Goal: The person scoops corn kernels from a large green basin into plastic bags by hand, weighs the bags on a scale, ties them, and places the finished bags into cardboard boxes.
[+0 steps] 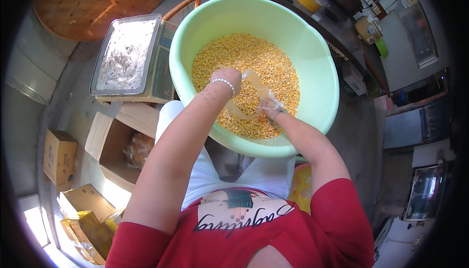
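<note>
A big pale green plastic tub (315,66) stands before me, partly filled with yellow corn kernels (249,50). Over the corn, a clear plastic bag (261,88) is held with its mouth spread into a loose ring, and kernels show within the ring. My left hand (227,78), with a beaded bracelet at the wrist, grips the far left side of the bag's rim; its fingertips are hidden. On the right side, my right hand (272,106) has hold of the bag, with crinkled film over its fingers.
Left of the tub is a weighing scale (163,68) with a metal tray (124,55). Below it, an open cardboard box (119,150) contains filled plastic bags (141,149). More cartons (60,156) stand at far left. Yellow tape (308,0) lies on the dark table (339,29) beyond.
</note>
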The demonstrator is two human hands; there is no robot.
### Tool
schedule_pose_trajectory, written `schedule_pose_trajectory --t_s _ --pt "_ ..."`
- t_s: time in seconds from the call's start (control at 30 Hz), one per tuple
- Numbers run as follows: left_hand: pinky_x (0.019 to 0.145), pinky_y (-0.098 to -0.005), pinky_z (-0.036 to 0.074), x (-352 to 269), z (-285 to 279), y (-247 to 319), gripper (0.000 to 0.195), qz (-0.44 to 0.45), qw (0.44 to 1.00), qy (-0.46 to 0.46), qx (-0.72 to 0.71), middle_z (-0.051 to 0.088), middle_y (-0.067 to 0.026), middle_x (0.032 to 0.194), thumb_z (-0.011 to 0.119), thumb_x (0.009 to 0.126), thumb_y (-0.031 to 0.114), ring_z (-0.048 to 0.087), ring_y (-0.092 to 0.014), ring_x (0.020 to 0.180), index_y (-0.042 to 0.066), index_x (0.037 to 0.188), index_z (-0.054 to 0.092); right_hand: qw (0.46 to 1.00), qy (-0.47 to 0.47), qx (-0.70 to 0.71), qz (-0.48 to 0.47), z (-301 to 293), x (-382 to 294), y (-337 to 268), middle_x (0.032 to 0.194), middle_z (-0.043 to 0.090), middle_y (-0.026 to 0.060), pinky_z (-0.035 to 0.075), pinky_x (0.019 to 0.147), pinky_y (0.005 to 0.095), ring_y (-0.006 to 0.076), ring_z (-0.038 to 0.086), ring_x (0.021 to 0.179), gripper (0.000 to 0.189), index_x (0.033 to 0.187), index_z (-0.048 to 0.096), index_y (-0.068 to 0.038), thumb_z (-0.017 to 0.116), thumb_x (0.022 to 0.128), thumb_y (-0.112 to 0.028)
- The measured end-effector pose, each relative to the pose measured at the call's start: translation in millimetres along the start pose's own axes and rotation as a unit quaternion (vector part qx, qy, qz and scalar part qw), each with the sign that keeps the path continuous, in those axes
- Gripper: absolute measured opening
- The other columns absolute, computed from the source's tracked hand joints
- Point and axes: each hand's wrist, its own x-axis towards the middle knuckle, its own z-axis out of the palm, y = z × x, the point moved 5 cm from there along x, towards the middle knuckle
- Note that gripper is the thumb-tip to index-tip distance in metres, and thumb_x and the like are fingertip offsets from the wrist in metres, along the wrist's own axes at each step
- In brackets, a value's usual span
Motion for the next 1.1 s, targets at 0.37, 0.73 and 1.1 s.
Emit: schedule_pose_trajectory --t_s 0.37,0.73,1.1 --pt "0.077 -0.0377 0.049 3.5 1.1 -2.1 0.030 -0.013 1.000 0.014 -0.018 0.063 -0.0131 0.095 0.051 0.080 0.028 0.061 -0.028 0.090 0.005 0.094 0.064 0.988 0.032 0.118 0.090 -46.3 24.5 28.2 0.065 0.056 0.0125 0.043 0.051 0.0362 0.0229 0.053 0.055 0.023 0.090 0.059 -0.005 0.052 0.084 -0.026" --pt "0.076 -0.0344 0.050 5.3 -4.5 -1.9 0.023 -0.030 0.999 0.026 -0.023 0.064 -0.0113 0.099 0.052 0.081 0.017 0.061 -0.025 0.093 0.006 0.097 0.064 0.867 -0.012 0.497 0.019 -124.5 -41.7 -90.6 0.053 0.042 -0.0015 0.023 0.029 0.0208 0.0054 0.032 0.034 0.019 0.075 0.050 -0.010 0.052 0.087 -0.025" --pt "0.075 -0.0369 0.050 -1.7 -7.5 -0.6 0.024 0.004 1.000 0.023 -0.013 0.063 -0.0159 0.095 0.051 0.077 0.013 0.061 -0.028 0.090 0.002 0.093 0.064 0.997 0.042 0.062 0.031 -46.6 33.0 -83.7 0.085 0.063 0.0198 0.047 0.072 0.0382 0.0316 0.061 0.077 0.032 0.083 0.065 -0.001 0.057 0.078 -0.032"
